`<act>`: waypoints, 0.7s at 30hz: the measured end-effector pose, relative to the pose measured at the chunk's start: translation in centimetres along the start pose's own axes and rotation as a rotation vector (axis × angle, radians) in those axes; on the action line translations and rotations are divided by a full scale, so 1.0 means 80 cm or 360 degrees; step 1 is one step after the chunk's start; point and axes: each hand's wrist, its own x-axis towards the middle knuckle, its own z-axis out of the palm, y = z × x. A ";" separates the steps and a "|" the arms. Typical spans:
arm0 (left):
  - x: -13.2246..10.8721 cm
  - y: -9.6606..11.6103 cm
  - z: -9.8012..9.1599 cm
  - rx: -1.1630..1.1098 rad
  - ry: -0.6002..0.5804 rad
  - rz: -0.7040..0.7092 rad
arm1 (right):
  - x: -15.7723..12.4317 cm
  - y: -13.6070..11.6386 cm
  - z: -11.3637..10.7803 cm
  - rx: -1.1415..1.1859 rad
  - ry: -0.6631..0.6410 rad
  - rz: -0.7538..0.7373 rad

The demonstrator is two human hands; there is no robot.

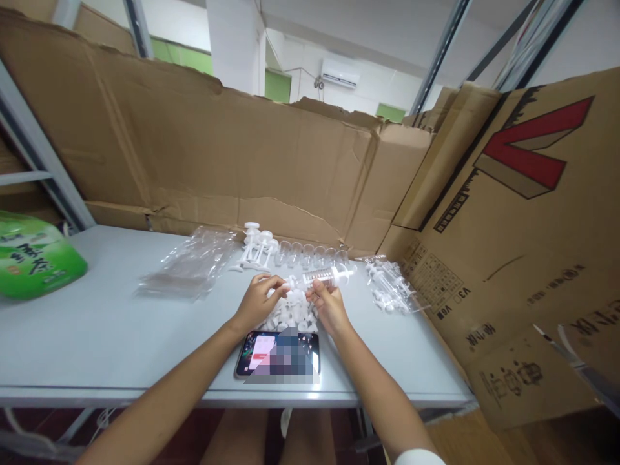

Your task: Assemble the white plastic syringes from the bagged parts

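In my right hand (330, 309) is a clear plastic syringe (320, 278) with dark markings and a white plunger, lying nearly level, its plunger end to the right. My left hand (259, 300) pinches a small white plastic part (290, 283) just left of the syringe's front end; whether the two touch I cannot tell. Beneath both hands lies a pile of small white plastic parts (292, 314). Behind them stand several white plungers (261, 244), with a row of clear plastic barrels (308, 256) to their right.
A lit phone (252, 354) lies near the table's (159, 349) front edge. Clear plastic bags (186, 265) lie to the left, beyond them a green jug (41, 258). At the right is a bag of white and clear parts (391, 284). Cardboard (217, 155) walls the back and right.
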 end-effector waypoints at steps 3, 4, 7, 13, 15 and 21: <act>0.001 0.001 -0.001 -0.0032 -0.0084 -0.0001 | -0.001 0.000 0.000 0.0001 -0.0007 -0.0001; 0.001 0.001 -0.001 -0.0049 -0.0088 -0.0015 | -0.001 0.001 0.000 0.0001 -0.0008 -0.0002; 0.001 0.001 0.001 -0.0162 -0.0092 -0.0087 | 0.000 0.002 -0.001 0.0000 -0.0001 0.0000; 0.005 -0.005 0.000 -0.0777 -0.0061 -0.0545 | 0.005 -0.005 -0.004 0.0046 0.0080 -0.0058; 0.007 -0.008 -0.008 -0.0724 0.0030 -0.0498 | 0.007 -0.009 -0.006 0.0059 0.0109 -0.0080; 0.012 -0.023 -0.032 0.0329 0.0094 -0.0251 | 0.010 -0.016 -0.012 0.0057 0.0157 -0.0095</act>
